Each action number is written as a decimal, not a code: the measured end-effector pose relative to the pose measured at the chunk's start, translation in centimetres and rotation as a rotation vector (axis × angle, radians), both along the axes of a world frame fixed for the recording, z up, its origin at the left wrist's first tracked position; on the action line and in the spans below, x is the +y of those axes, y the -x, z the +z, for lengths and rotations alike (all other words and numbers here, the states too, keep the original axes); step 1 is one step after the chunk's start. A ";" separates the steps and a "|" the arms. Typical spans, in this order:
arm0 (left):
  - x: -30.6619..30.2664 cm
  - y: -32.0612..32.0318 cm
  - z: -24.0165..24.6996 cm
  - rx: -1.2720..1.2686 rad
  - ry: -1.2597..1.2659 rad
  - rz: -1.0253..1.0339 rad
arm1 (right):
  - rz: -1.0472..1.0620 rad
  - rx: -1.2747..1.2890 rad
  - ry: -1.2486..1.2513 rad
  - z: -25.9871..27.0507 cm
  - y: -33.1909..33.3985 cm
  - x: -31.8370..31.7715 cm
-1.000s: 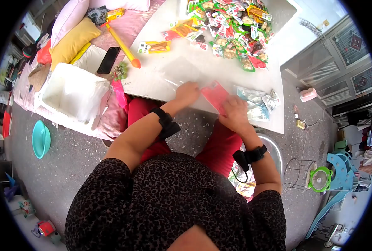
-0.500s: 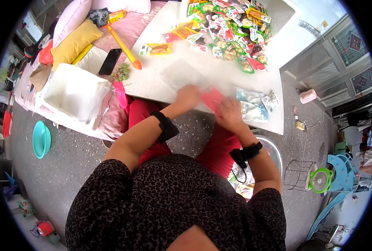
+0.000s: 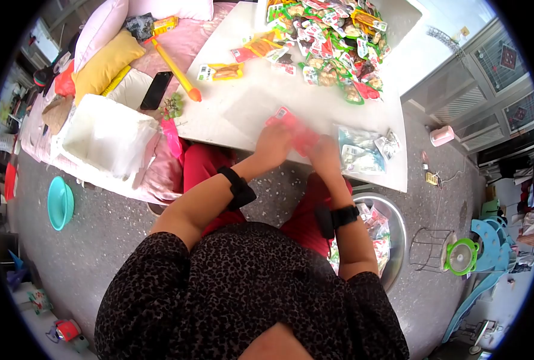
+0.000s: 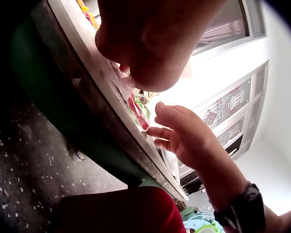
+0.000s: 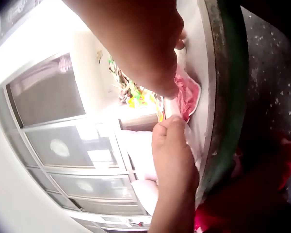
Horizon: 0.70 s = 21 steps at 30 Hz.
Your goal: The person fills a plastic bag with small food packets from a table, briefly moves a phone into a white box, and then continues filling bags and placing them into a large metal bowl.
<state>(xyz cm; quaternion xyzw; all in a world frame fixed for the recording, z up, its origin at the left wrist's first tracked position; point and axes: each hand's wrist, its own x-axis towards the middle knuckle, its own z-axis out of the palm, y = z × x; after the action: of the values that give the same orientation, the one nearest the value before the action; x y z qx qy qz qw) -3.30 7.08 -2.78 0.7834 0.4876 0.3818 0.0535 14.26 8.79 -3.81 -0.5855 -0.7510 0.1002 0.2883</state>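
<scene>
A translucent red packet [image 3: 303, 138] spans the space between the two hands over the near table edge. My left hand [image 3: 273, 146] pinches it at the left; in the right wrist view the left thumb and fingertips [image 5: 170, 121] close on its pale plastic edge. My right hand [image 3: 325, 156], blurred, is by the packet's lower right end. In the left wrist view that right hand [image 4: 184, 133] has its thumb and fingers apart, with nothing between them. A flat clear plastic sheet [image 3: 243, 111] lies just beyond the left hand.
Many snack packets [image 3: 333, 45] are heaped at the table's back, several [image 3: 222, 72] lying loose. Clear plastic packets [image 3: 360, 150] lie at the right. A metal basin [image 3: 396, 240] with packets stands below. Left are a white foam box [image 3: 87, 129], phone [image 3: 156, 90] and yellow tube [image 3: 177, 69].
The red packet has moved left, from the right hand's grip to the left hand. The right hand has loosened from it and shifted slightly left; the left hand has moved little.
</scene>
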 end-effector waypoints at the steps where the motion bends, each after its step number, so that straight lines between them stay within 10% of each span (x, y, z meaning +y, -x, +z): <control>1: -0.1 -0.1 0.0 0.003 0.012 -0.004 | -0.060 0.086 -0.001 0.6 -0.1 -0.6; 9: -0.1 -1.1 -0.3 -0.070 -0.023 -0.010 | 0.106 0.658 0.634 3.6 1.6 -0.1; 13: 0.0 -1.2 0.2 -0.126 -0.158 -0.035 | 0.340 0.940 0.449 1.4 4.3 2.1; 16: 0.3 -0.7 -0.2 -0.064 -0.137 0.027 | 0.427 0.229 0.366 3.6 3.9 3.8; 21: 0.6 -0.6 -0.9 0.067 -0.116 0.045 | 0.218 0.671 0.405 4.3 -2.4 9.1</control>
<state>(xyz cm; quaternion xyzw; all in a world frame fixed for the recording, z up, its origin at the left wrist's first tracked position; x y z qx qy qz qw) -2.72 7.68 -3.70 0.7863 0.4837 0.3841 -0.0167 16.65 17.89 0.49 -0.4822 -0.6380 0.4616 0.3838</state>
